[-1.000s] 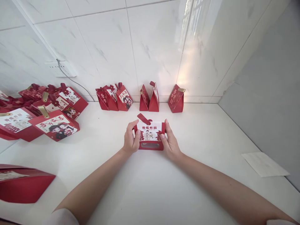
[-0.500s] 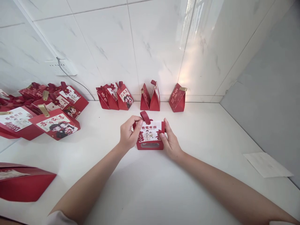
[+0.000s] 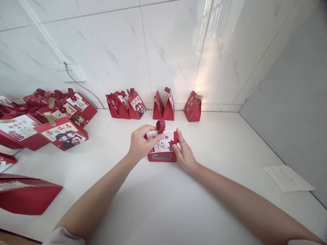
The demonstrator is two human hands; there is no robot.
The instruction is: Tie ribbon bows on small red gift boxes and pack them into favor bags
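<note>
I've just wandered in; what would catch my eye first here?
The red gift box between the left hand and right hand, its ribbon loop standing up on top. Then the heap of red boxes at the picture's left, and six more standing along the tiled wall.

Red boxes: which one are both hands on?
The box mid-counter, oblong window facing the camera: left hand and right hand both touch it; all others sit untouched.
</note>
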